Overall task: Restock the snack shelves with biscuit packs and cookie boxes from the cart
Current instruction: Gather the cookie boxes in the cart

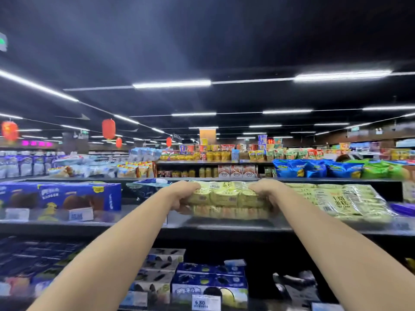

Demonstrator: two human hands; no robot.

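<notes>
A clear-wrapped multipack of pale yellow biscuit packs (226, 199) sits at the front of the top shelf (224, 227). My left hand (183, 195) grips its left end and my right hand (266, 191) grips its right end, both arms stretched up and forward. A matching yellow-green biscuit multipack (336, 202) lies flat on the same shelf just to the right. The cart is out of view.
Blue cookie boxes (60, 198) fill the top shelf's left side. Below, more blue and white cookie boxes (210, 283) stand behind a 6.80 price tag (205, 303). Blue and green snack bags (332, 168) and further aisles lie beyond the shelf top.
</notes>
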